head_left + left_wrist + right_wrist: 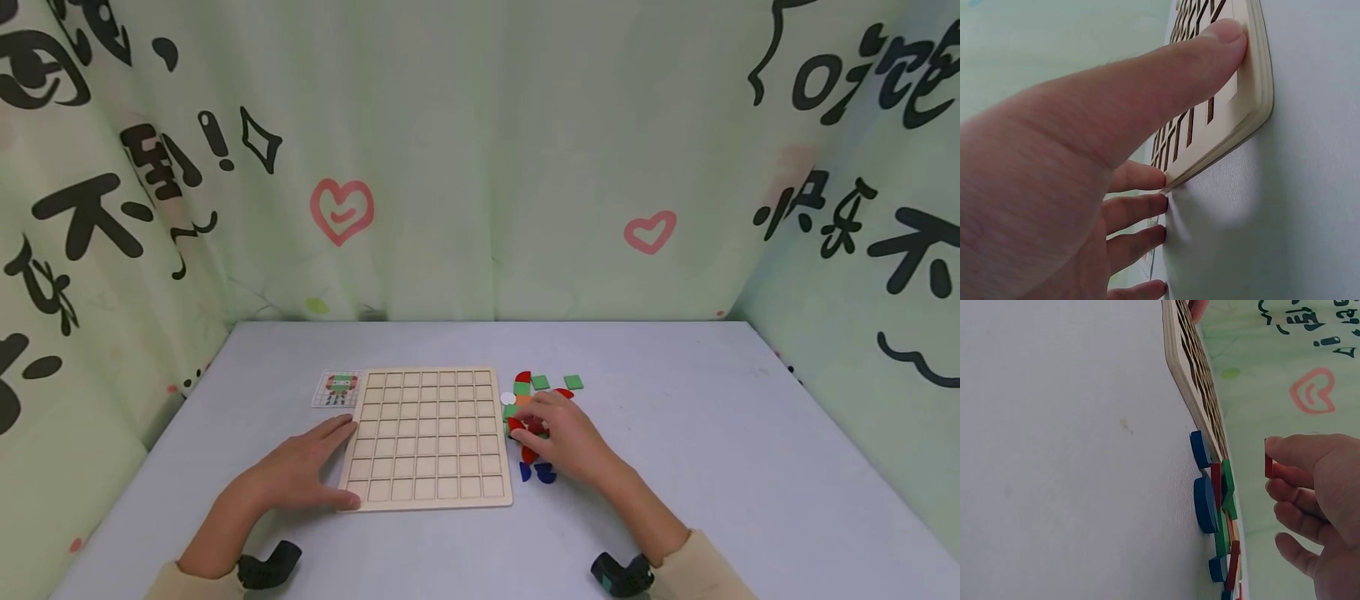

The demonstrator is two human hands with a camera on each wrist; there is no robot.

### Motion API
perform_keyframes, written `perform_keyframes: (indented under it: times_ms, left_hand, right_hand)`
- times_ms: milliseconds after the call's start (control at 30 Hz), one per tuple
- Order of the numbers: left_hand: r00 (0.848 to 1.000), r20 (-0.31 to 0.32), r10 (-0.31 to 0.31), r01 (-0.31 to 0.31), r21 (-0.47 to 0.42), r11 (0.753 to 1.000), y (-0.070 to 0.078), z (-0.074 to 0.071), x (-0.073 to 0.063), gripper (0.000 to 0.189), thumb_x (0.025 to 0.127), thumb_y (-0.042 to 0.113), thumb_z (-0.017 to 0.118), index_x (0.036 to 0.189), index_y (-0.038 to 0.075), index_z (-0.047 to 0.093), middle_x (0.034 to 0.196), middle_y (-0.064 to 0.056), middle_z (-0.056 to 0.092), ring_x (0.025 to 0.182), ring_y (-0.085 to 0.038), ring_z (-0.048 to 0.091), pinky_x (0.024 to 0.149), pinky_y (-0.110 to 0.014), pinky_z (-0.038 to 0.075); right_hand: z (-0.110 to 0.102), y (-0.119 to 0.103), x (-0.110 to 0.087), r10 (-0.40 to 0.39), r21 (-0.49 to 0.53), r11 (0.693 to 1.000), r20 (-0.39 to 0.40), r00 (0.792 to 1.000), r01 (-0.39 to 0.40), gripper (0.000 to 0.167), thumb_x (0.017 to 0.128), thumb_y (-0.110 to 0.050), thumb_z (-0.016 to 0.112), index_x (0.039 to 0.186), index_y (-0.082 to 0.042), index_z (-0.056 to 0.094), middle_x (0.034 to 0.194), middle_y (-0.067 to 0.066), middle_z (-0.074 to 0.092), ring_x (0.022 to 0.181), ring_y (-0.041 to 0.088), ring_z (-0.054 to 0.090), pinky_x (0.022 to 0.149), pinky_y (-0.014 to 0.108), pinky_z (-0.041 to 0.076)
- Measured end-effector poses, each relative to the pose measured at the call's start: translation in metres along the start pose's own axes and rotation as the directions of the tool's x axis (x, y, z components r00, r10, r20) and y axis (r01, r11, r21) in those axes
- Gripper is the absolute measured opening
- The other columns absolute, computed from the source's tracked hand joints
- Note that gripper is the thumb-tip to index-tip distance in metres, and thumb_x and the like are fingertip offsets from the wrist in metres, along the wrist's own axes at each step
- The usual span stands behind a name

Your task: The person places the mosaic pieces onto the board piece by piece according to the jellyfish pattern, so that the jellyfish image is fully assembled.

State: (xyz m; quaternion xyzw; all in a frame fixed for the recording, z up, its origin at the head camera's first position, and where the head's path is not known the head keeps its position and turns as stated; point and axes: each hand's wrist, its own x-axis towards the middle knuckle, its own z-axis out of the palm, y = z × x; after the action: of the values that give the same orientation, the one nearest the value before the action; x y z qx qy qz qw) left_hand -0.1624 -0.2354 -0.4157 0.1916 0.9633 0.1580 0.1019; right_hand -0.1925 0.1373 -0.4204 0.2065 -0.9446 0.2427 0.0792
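A wooden grid board [427, 505] lies flat on the table with bare cells. My left hand [296, 475] rests at its left side; the thumb [1222, 40] presses the near left corner, and the straight fingers spread along the edge and the tabletop. My right hand [577, 442] pinches a thin red piece [1268, 458] between thumb and forefinger, raised over the loose pieces. Those pieces lie right of the board: green squares [573, 382], blue rounded pieces [545, 473], a white disc [507, 398] and more red and orange ones, partly hidden by the right hand.
A small picture card [339, 388] with a pixel-like figure lies at the board's upper left corner. The white table [675, 400] is enclosed by a pale green curtain [487, 167] with black writing and red hearts. Black wrist devices [270, 567] sit on both forearms.
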Motion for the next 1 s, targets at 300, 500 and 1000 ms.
perform_keyframes:
  times_ms: [300,500,1000]
  left_hand:
    - [1.000,0.008,-0.003,0.003,-0.010,1.000,-0.001,0.003,-0.002,0.107,0.068,0.064,0.076,0.146,0.001,0.037,0.154,-0.019,0.034,0.138,-0.040,0.038,0.104,-0.056,0.039]
    - [1.000,-0.002,0.013,-0.013,-0.005,1.000,-0.001,0.005,-0.002,0.107,0.069,0.064,0.075,0.146,0.000,0.037,0.153,-0.019,0.035,0.138,-0.040,0.039,0.104,-0.056,0.039]
    - [1.000,-0.008,-0.001,0.001,0.002,1.000,0.001,-0.001,-0.001,0.107,0.068,0.062,0.076,0.146,0.000,0.038,0.153,-0.019,0.034,0.138,-0.040,0.038,0.105,-0.055,0.039]
  right_hand:
    - [0.003,-0.010,0.007,0.020,0.008,1.000,0.004,1.000,-0.020,0.020,0.082,-0.025,0.077,0.100,-0.018,0.073,0.093,-0.003,0.063,0.090,0.013,0.056,0.070,0.021,0.052]
    - [0.005,-0.010,0.009,0.028,0.008,1.000,-0.007,1.000,-0.028,0.023,0.082,-0.024,0.078,0.103,-0.016,0.073,0.094,-0.003,0.063,0.092,0.012,0.056,0.071,0.024,0.055]
    - [0.004,-0.013,0.018,0.012,0.024,1.000,-0.017,1.000,-0.012,0.024,0.082,-0.026,0.078,0.102,-0.014,0.073,0.093,-0.002,0.063,0.091,0.013,0.057,0.070,0.022,0.053]
